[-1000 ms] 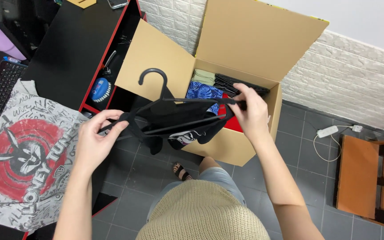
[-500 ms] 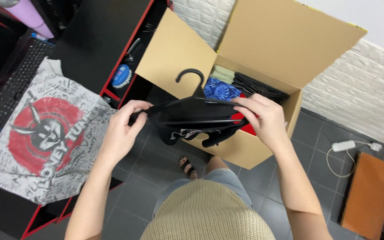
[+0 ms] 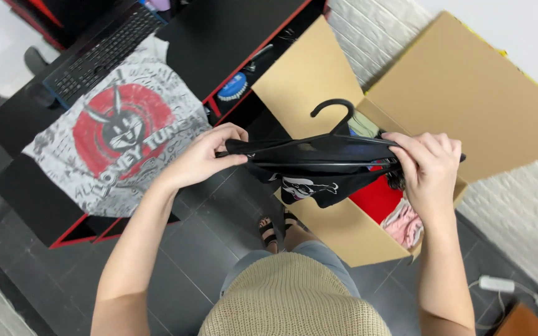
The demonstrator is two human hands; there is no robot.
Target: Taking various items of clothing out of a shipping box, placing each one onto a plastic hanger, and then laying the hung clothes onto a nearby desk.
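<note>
Black plastic hanger [image 3: 334, 140] carrying a black printed garment [image 3: 316, 180], gripped at each end by closed left hand [image 3: 203, 155] and right hand [image 3: 428, 165] above an open cardboard box [image 3: 468, 93].

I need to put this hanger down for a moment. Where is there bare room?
The black desk is bare between the keyboard and the box flap. The grey shirt covers the desk's near part. The box is crowded with clothes. Both hands, left and right, hold the hanger.
</note>
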